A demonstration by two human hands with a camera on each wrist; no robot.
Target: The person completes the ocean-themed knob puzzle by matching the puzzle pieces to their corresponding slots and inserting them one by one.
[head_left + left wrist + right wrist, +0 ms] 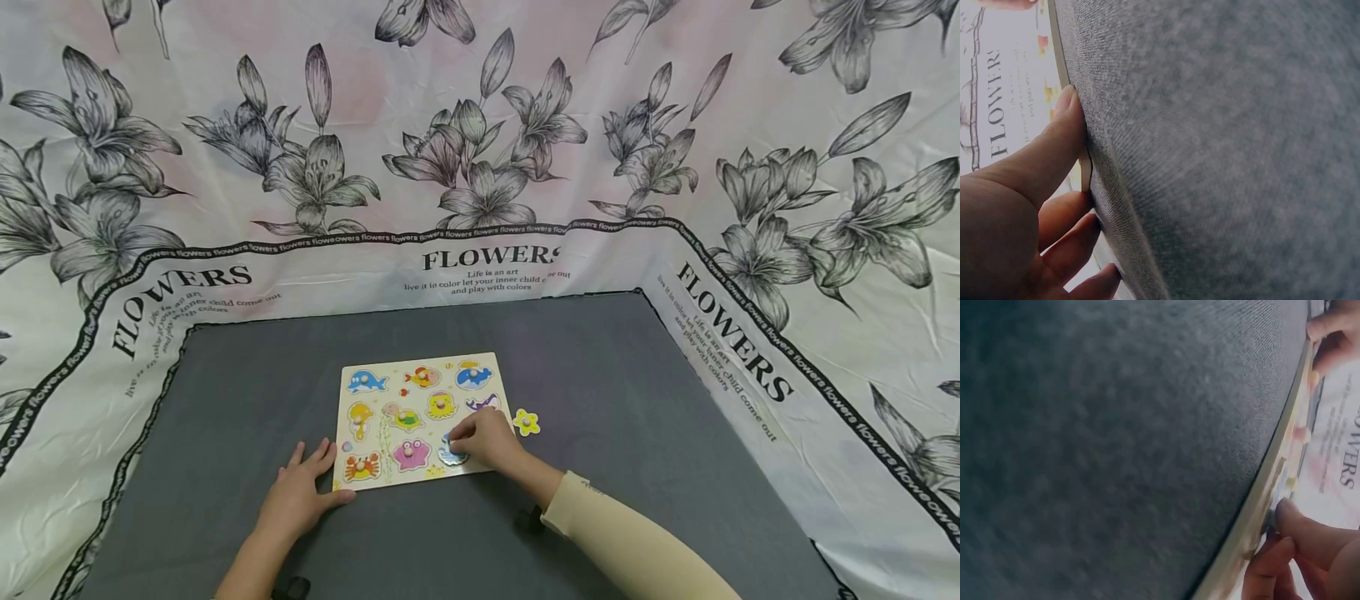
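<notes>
A pale wooden puzzle board (395, 372) with colourful sea-animal pieces lies on the grey table. My left hand (300, 487) rests at its near left corner, thumb along the near edge and fingers spread beside the left edge. In the left wrist view the thumb (1066, 134) lies straight against the board's side. My right hand (491, 440) pinches a blue puzzle piece (448, 455) between thumb and index finger over the near right part of the board. The fingers partly hide this piece. Just right of the board lies a yellow star-shaped piece (527, 422).
Other pieces sit in the board, among them a red crab (363, 467), a pink piece (411, 455) and a blue whale (473, 377). Grey cloth (637, 400) covers the table. White flower-printed fabric (480, 275) rises behind it and along both sides.
</notes>
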